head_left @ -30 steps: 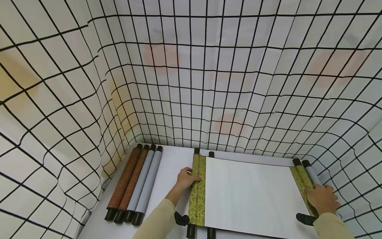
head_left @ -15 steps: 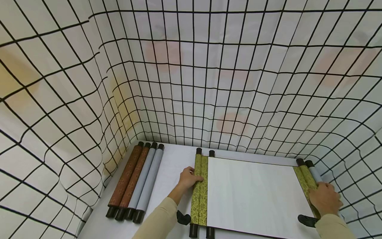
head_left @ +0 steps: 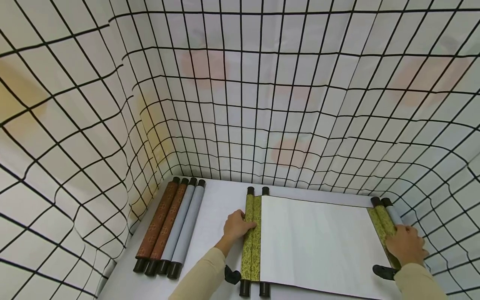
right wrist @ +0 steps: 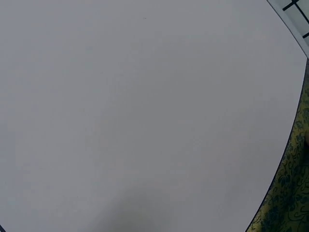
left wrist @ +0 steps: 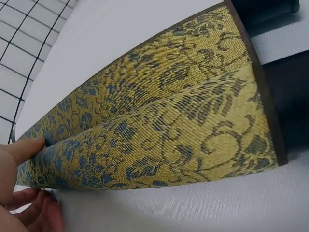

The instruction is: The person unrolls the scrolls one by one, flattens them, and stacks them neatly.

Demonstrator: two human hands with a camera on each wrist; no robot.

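A hanging scroll lies partly unrolled on the white table, its blank white paper [head_left: 318, 246] facing up between yellow-green floral brocade ends. My left hand [head_left: 237, 226] pinches the left brocade roll [left wrist: 159, 150]: the thumb lies on top and the fingers are at the outer edge. At the far end of the paper, my right hand [head_left: 406, 245] grips the right brocade roll [head_left: 385, 223]; its fingers are largely hidden. In the right wrist view, paper fills nearly everything, with brocade [right wrist: 285, 193] along the right edge. A second pair of black knobs [head_left: 264, 289] sticks out from under the paper.
Two red-brown rolled scrolls [head_left: 159, 225] and two grey-blue rolled scrolls [head_left: 187, 229] lie side by side at the left. Another grey roll [head_left: 393, 216] sits against the right brocade end. Black grid netting [head_left: 240, 100] surrounds the table at the back and sides.
The left brocade roll has shifted slightly right with my left hand, closer to the second pair of knobs. My right hand stays on the right roll. The head view has shifted a little.
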